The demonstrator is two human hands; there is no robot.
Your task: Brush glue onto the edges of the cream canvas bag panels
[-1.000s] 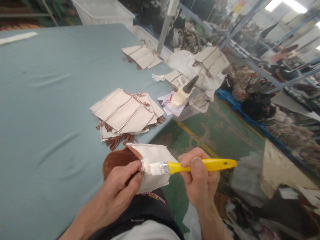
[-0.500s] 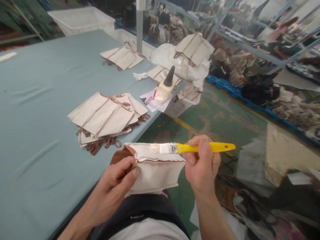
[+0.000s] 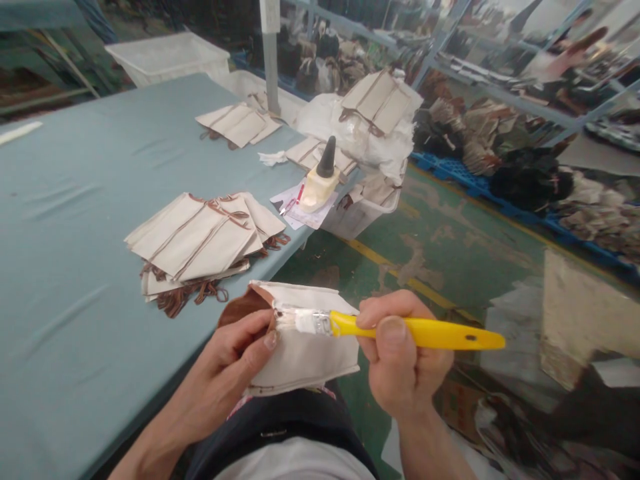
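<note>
My left hand (image 3: 240, 363) pinches the near-left edge of a cream fabric bag piece (image 3: 313, 363) with brown lining, held in front of my lap. In my right hand (image 3: 403, 353) is a paintbrush (image 3: 425, 330) with a yellow handle, fingers wrapped round it. Its pale bristles touch the seam of the bag piece, close to my left fingertips. On the table lies a pile of similar cream pieces (image 3: 200, 233) with brown trim and cords. Beyond the pile stands a cream bottle (image 3: 319, 189) with a black cone-shaped cap.
The blue-green table (image 3: 65, 267) spreads to my left. More cream pieces lie at its far side, near a white bin (image 3: 170, 57) and a metal post (image 3: 271, 67). A lower bin (image 3: 365, 213) stands by the table corner. Heaped goods sit on blue pallets (image 3: 475, 177) at right.
The paintbrush has come down and left along the bag piece, from its upper flap to the seam by my left fingers. My left hand keeps its grip.
</note>
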